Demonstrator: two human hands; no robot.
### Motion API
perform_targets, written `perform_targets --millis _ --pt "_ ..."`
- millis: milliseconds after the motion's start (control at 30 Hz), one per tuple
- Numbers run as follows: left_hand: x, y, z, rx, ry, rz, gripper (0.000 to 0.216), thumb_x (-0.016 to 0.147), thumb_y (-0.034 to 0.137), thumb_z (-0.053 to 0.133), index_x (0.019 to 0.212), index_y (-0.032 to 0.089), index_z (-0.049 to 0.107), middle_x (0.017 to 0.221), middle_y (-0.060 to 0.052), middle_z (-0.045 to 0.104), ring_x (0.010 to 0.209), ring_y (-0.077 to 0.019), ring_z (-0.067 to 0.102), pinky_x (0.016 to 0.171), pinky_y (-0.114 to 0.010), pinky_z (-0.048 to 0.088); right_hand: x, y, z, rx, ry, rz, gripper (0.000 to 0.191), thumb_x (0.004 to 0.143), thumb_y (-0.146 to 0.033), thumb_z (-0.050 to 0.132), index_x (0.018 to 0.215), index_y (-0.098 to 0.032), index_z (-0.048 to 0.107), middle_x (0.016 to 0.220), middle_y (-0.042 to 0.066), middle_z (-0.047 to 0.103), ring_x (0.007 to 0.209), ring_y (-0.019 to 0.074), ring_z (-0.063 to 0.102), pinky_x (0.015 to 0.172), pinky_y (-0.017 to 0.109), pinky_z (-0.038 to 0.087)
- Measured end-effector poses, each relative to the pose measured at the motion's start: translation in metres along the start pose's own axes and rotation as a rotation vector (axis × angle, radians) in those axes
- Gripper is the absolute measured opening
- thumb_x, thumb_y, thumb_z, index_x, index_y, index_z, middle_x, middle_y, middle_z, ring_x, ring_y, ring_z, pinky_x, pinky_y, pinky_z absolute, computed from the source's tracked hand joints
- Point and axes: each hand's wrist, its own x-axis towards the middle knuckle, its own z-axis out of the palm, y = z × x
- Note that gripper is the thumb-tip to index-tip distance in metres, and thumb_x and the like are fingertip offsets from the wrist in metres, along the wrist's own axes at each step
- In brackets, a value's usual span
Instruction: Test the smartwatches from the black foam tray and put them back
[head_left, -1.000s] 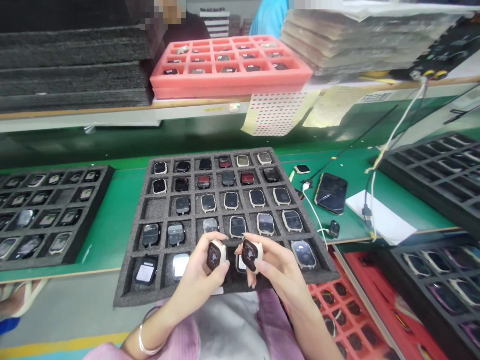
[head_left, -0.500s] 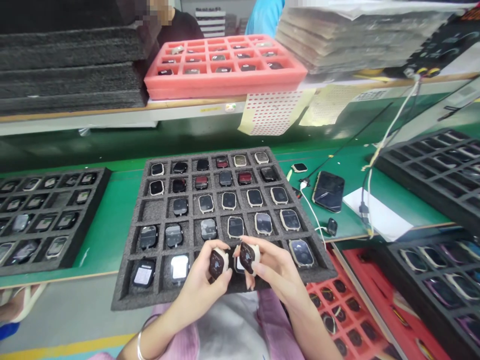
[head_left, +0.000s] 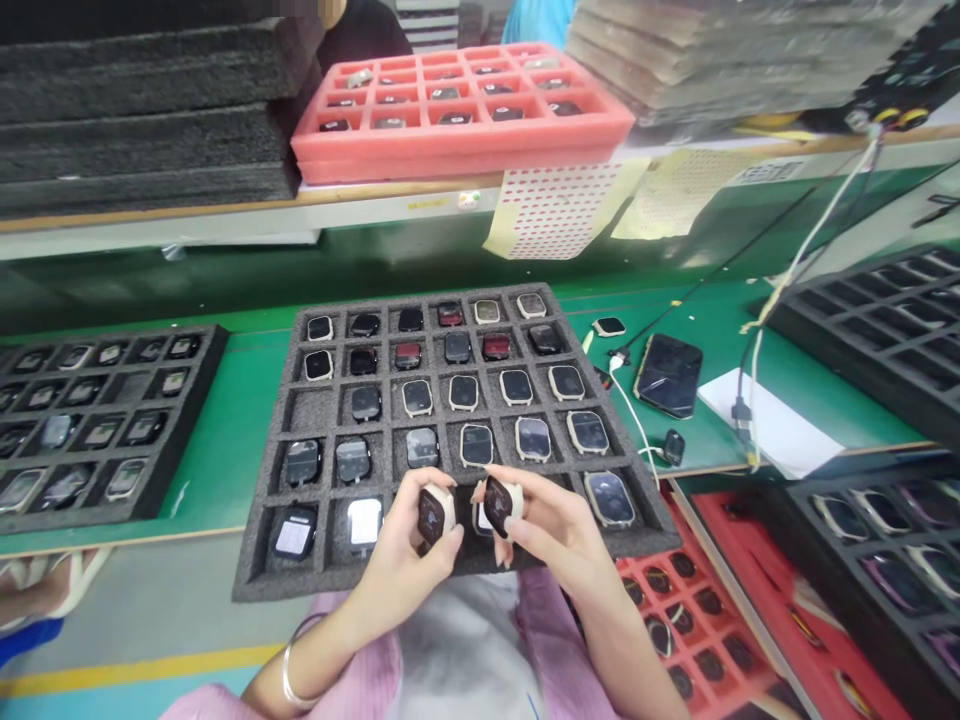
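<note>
My left hand (head_left: 409, 560) grips a cream-cased smartwatch body (head_left: 433, 513) with its dark screen turned toward me. My right hand (head_left: 551, 535) pinches a second cream-cased watch body (head_left: 499, 503) the same way. Both are held side by side, close together, just above the near edge of a dark grey foam tray (head_left: 315, 575). The tray's cells hold several watch bodies, some lit; one cell at its left is bare. A lit watch shows in the cell between my two hands.
A second grey tray (head_left: 187, 415) of watches lies to the left on the green bench. A phone (head_left: 667, 373), cables and white paper (head_left: 772, 435) lie to the right. Red trays (head_left: 697, 640) and black trays (head_left: 885, 330) stand on the right. A pink tray (head_left: 465, 150) sits on the shelf above.
Both hands keep hold of their watches and have shifted slightly closer together; the view has tilted a little, nothing else moved.
</note>
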Motion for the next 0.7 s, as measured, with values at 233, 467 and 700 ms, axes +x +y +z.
perform_targets --millis 233,467,700 --pt "-0.0019 0.0015 -0.0008 0.007 -0.044 -0.002 0.029 0.084 0.014 0.053 0.11 0.024 0.045 0.096 0.0 0.051 0.087 -0.016 0.051 0.079 -0.025 0.041 0.0013 0.0003 -0.0007 -0.021 -0.016 -0.021 0.039 0.084 -0.022 0.066 0.123 -0.025 0.06 0.107 0.009 0.066 0.06 0.0104 0.061 0.056 0.024 0.055" --pt "-0.0016 0.002 -0.0013 0.051 -0.057 -0.001 0.033 0.083 0.01 0.052 0.112 0.026 0.045 0.094 0.001 0.049 0.085 -0.0147 0.049 0.077 -0.023 0.04 -0.0022 0.0031 0.0004 -0.014 -0.031 -0.012 0.04 0.083 -0.022 0.068 0.122 -0.025 0.06 0.101 0.007 0.067 0.06 0.0105 0.061 0.057 0.025 0.056" --pt "-0.0023 0.0007 -0.0007 0.05 -0.058 -0.004 0.034 0.083 0.011 0.054 0.112 0.026 0.045 0.095 0.001 0.049 0.087 -0.0152 0.05 0.079 -0.024 0.04 -0.0006 0.0008 0.0001 -0.05 -0.055 -0.06 0.037 0.084 -0.022 0.067 0.12 -0.027 0.062 0.103 0.007 0.063 0.061 0.0102 0.061 0.057 0.023 0.055"
